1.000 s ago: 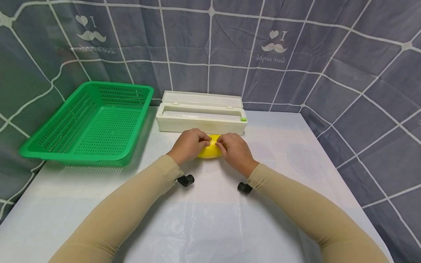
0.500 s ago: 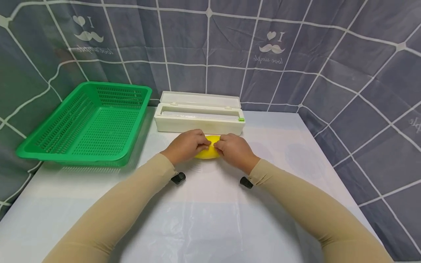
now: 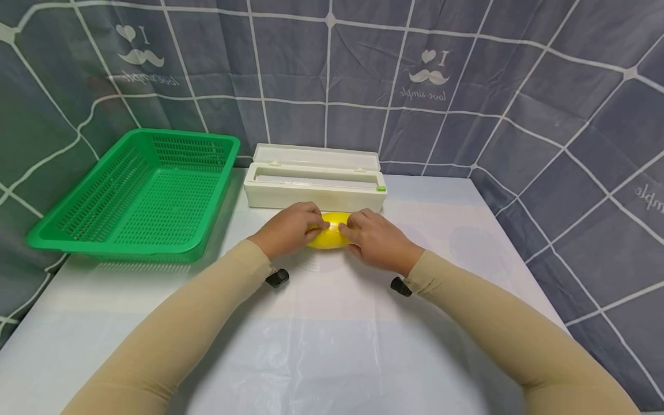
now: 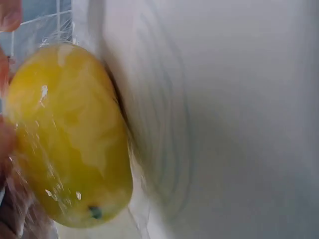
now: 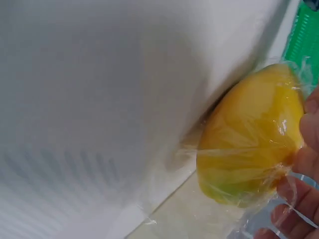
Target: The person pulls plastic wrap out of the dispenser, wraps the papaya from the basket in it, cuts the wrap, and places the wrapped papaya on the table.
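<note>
A yellow oval fruit (image 3: 334,239) lies on the table in front of a white box, wrapped in clear cling film (image 5: 244,149). In the left wrist view, the fruit (image 4: 75,139) has a small green spot at one end. My left hand (image 3: 290,229) is at its left side, thumb and fingers curled, pinching the film on top. From the right, my right hand (image 3: 381,239) holds the film with bent fingers, its fingertips touching the fruit's upper side. Film spreads loose around the fruit in both wrist views. The fingertips are partly hidden in the left wrist view.
Right behind the fruit stands a white cling film box (image 3: 315,199), lid raised, with a roll inside and a green slider at its right end. A green basket (image 3: 171,202) sits at the back left. Grey tiled curtain (image 3: 290,63) hangs behind the table (image 3: 332,357).
My fingertips have moved slightly apart over the fruit, the right hand shifting right. More of the fruit's top shows between them. The box and basket have stayed put.
</note>
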Demonstrator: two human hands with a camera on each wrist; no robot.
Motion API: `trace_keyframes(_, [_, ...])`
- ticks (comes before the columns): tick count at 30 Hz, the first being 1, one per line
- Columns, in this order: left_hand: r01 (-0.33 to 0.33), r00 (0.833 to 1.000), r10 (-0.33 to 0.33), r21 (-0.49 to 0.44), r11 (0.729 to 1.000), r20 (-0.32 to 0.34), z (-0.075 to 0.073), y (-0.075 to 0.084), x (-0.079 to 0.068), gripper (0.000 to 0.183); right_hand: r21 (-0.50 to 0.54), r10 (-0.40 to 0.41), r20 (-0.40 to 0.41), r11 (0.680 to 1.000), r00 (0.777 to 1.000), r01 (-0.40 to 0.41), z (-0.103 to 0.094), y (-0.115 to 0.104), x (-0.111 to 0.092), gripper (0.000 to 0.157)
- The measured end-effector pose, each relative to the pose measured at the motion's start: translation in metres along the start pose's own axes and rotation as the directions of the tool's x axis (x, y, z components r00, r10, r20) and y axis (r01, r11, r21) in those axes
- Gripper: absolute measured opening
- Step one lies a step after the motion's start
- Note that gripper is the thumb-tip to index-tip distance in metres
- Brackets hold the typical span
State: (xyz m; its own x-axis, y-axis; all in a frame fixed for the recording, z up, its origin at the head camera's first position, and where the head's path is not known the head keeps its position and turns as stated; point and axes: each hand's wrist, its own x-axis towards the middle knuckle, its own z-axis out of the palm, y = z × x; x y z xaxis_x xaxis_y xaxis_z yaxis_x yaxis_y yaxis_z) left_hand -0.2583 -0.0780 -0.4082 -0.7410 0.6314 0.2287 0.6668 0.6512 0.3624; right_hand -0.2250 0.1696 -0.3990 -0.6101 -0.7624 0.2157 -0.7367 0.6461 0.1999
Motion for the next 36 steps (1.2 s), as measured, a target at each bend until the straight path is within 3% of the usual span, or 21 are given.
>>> trace_keyframes(6, [0.099, 0.995, -0.101, -0.063, 0.993, -0.024, -0.002, -0.001, 0.0, 0.015, 0.22, 0.084, 0.1, 0.97, 0.991, -0.104, -0.005, 0.001, -0.003, 0.037])
trace_keyframes(12, [0.203, 0.979, -0.204, -0.065, 0.977, 0.005, -0.005, 0.001, -0.002, 0.025, 0.399, 0.259, 0.123, 0.871, 0.958, -0.287, -0.005, 0.005, 0.006, 0.028])
trace_keyframes(16, [0.18, 0.984, -0.18, -0.011, 0.984, 0.007, -0.005, 0.001, -0.003, 0.02, 0.445, 0.364, 0.126, 0.811, 0.923, -0.38, -0.002, 0.008, 0.011, 0.026])
trace_keyframes(18, [0.171, 0.985, -0.171, 0.002, 0.985, 0.001, -0.005, 0.001, -0.003, 0.015, 0.433, 0.375, 0.113, 0.815, 0.92, -0.385, 0.0, 0.008, 0.013, 0.023])
trace_keyframes(24, [0.204, 0.979, -0.204, -0.056, 0.977, 0.0, -0.004, 0.002, -0.001, 0.008, 0.334, 0.348, 0.083, 0.873, 0.934, -0.356, 0.003, 0.007, 0.016, 0.009])
trace_keyframes(29, [0.21, 0.978, -0.208, -0.09, 0.974, 0.03, -0.008, 0.001, -0.003, 0.012, 0.269, 0.323, 0.108, 0.901, 0.94, -0.341, 0.001, 0.007, 0.016, 0.016])
trace_keyframes(32, [0.244, 0.969, -0.239, -0.098, 0.965, 0.059, -0.011, 0.001, -0.002, 0.017, 0.305, 0.358, 0.151, 0.87, 0.922, -0.388, -0.002, 0.008, 0.018, 0.023])
trace_keyframes(36, [0.263, 0.963, -0.258, -0.062, 0.963, 0.073, -0.012, -0.001, 0.0, 0.025, 0.404, 0.426, 0.221, 0.779, 0.877, -0.48, -0.001, 0.012, 0.024, 0.037])
